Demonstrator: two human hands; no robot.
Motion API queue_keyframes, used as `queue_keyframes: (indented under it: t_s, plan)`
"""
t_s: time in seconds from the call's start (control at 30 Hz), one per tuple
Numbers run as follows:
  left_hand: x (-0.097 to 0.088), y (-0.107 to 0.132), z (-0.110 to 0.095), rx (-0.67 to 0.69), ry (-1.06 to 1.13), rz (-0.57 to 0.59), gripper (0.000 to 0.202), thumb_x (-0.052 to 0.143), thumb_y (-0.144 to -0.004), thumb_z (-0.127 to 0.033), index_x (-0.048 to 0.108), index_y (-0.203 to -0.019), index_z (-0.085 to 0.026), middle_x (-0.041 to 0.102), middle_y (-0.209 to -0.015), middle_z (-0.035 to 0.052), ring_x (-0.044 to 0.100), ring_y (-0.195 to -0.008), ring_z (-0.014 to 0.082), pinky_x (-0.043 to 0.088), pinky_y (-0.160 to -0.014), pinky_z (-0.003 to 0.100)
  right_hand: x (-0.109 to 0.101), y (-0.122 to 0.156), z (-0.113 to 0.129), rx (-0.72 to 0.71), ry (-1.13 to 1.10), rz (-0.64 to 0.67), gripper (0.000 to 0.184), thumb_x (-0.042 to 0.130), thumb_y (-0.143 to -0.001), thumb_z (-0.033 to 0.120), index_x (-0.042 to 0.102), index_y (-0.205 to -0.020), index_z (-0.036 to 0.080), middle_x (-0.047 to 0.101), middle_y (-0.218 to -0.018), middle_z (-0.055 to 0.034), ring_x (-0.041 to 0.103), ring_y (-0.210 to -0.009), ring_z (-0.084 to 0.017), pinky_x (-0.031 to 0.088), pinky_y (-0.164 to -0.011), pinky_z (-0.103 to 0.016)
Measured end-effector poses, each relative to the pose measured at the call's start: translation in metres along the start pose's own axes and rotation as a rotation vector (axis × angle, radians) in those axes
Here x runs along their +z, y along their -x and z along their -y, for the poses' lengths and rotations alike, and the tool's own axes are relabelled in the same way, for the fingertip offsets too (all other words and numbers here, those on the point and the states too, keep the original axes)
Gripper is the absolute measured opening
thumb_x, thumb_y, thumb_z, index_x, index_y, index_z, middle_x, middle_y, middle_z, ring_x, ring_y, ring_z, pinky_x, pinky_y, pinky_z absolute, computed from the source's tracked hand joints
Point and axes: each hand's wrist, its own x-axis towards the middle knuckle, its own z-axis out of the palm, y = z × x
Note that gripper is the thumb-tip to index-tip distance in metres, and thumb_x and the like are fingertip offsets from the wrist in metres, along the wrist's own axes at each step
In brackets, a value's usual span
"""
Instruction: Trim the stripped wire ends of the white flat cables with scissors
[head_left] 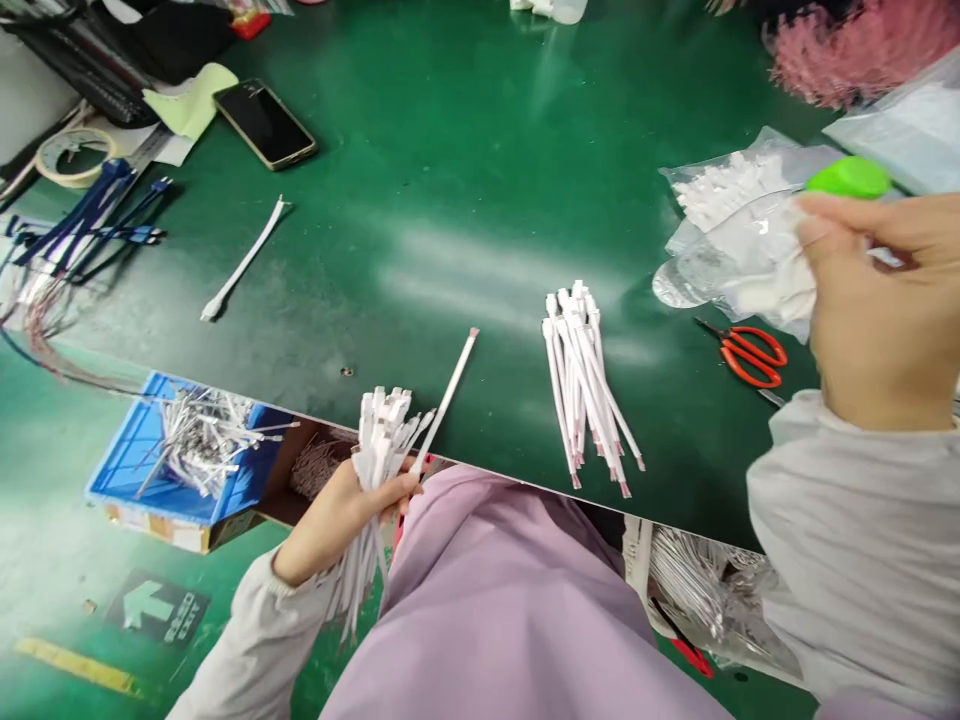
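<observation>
My left hand (349, 510) is closed around a bundle of thin white cables (382, 435) with white connectors at their upper ends, at the table's front edge. One separate white cable (450, 385) sticks up from between its thumb and fingers. At the right, my right hand (889, 300) is raised beside clear plastic bags (757, 250) of small white parts. Its thumb and fingertips are pinched together; what they hold is blurred. A green cap (851, 178) shows just behind those fingers. On the table between my hands lies a loose pile of white cables (589, 385) with pinkish lower ends.
Red-handled snips (752, 357) lie below the bags. A single white cable (244, 260), a phone (264, 122), dark blue cables (90, 225) and a tape roll (75, 157) are on the left. A blue bin (124, 455) of cables stands below the table edge. Pink strands (859, 55) lie far right.
</observation>
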Motion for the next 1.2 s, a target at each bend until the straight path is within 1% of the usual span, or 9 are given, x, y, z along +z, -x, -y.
queue_keyframes:
  t_s: [0.13, 0.2, 0.37, 0.6, 0.8, 0.9, 1.0, 1.1, 1.2]
  plan:
    - [0.009, -0.007, 0.008, 0.008, 0.090, -0.044, 0.033, 0.067, -0.077, -0.045, 0.066, -0.086, -0.013, 0.056, -0.060, -0.0002, 0.040, -0.048, 0.0073, 0.030, -0.044, 0.020, 0.009, 0.058, 0.084, 0.104, -0.489, 0.605, 0.022, 0.069, -0.080, 0.027, 0.074, -0.100, 0.022, 0.074, -0.097, -0.0035, 0.069, -0.082, -0.019, 0.054, -0.072, -0.032]
    - [0.011, -0.009, 0.011, 0.022, 0.134, -0.060, 0.034, 0.068, -0.076, -0.043, 0.067, -0.089, -0.012, 0.056, -0.060, -0.0005, 0.041, -0.049, 0.0071, 0.030, -0.045, 0.020, 0.019, 0.083, 0.115, 0.069, -0.611, 0.875, 0.025, 0.070, -0.078, 0.022, 0.072, -0.102, 0.023, 0.074, -0.096, -0.0015, 0.068, -0.079, -0.018, 0.054, -0.072, -0.031]
    - [0.017, -0.012, 0.019, 0.081, 0.251, -0.077, 0.031, 0.070, -0.076, -0.040, 0.065, -0.079, -0.010, 0.056, -0.058, -0.0006, 0.041, -0.047, 0.0058, 0.030, -0.044, 0.019, 0.043, 0.117, 0.157, -0.145, -0.651, 1.137, 0.009, 0.062, -0.081, 0.013, 0.068, -0.080, 0.020, 0.070, -0.084, -0.0007, 0.064, -0.076, -0.015, 0.047, -0.071, -0.027]
    - [0.022, -0.018, 0.033, 0.138, 0.382, -0.061, 0.028, 0.070, -0.076, -0.037, 0.061, -0.072, -0.011, 0.052, -0.054, -0.0022, 0.038, -0.046, 0.0055, 0.028, -0.043, 0.019, 0.052, 0.130, 0.166, -0.299, -0.598, 1.218, 0.015, 0.055, -0.082, 0.006, 0.053, -0.072, 0.018, 0.056, -0.078, -0.0010, 0.052, -0.073, -0.014, 0.039, -0.065, -0.025]
    - [0.024, -0.020, 0.032, 0.135, 0.445, -0.041, 0.028, 0.071, -0.075, -0.037, 0.064, -0.076, -0.011, 0.050, -0.053, -0.0022, 0.039, -0.047, 0.0057, 0.026, -0.043, 0.019, 0.055, 0.125, 0.158, -0.280, -0.543, 1.042, 0.014, 0.055, -0.084, 0.010, 0.052, -0.073, 0.017, 0.051, -0.077, -0.0017, 0.049, -0.069, -0.014, 0.038, -0.065, -0.027]
    - [0.025, -0.020, 0.033, 0.143, 0.470, -0.040, 0.029, 0.072, -0.074, -0.038, 0.063, -0.072, -0.010, 0.050, -0.054, -0.0017, 0.039, -0.047, 0.0054, 0.026, -0.043, 0.019, 0.052, 0.128, 0.159, -0.219, -0.610, 1.119, 0.015, 0.058, -0.083, 0.011, 0.051, -0.072, 0.018, 0.053, -0.076, -0.0003, 0.050, -0.067, -0.012, 0.038, -0.063, -0.025]
    - [0.026, -0.022, 0.035, 0.169, 0.488, -0.046, 0.031, 0.073, -0.073, -0.038, 0.060, -0.066, -0.011, 0.050, -0.053, -0.0016, 0.039, -0.047, 0.0052, 0.027, -0.043, 0.019, 0.050, 0.131, 0.160, -0.288, -0.652, 1.194, 0.015, 0.056, -0.083, 0.007, 0.051, -0.073, 0.018, 0.052, -0.077, 0.0001, 0.049, -0.066, -0.012, 0.038, -0.062, -0.024]
    - [0.026, -0.022, 0.036, 0.161, 0.500, -0.035, 0.028, 0.073, -0.073, -0.037, 0.065, -0.075, -0.010, 0.051, -0.056, -0.0012, 0.040, -0.049, 0.0056, 0.027, -0.044, 0.019, 0.053, 0.130, 0.156, -0.331, -0.598, 1.101, 0.015, 0.054, -0.085, 0.009, 0.050, -0.074, 0.018, 0.051, -0.077, -0.0008, 0.048, -0.067, -0.013, 0.037, -0.063, -0.026]
    - [0.025, -0.021, 0.035, 0.138, 0.494, -0.020, 0.030, 0.072, -0.074, -0.037, 0.067, -0.082, -0.009, 0.052, -0.057, -0.0006, 0.041, -0.050, 0.0060, 0.026, -0.044, 0.019, 0.053, 0.127, 0.154, -0.255, -0.556, 1.026, 0.017, 0.055, -0.086, 0.013, 0.049, -0.071, 0.018, 0.050, -0.074, -0.0006, 0.048, -0.065, -0.013, 0.037, -0.062, -0.026]
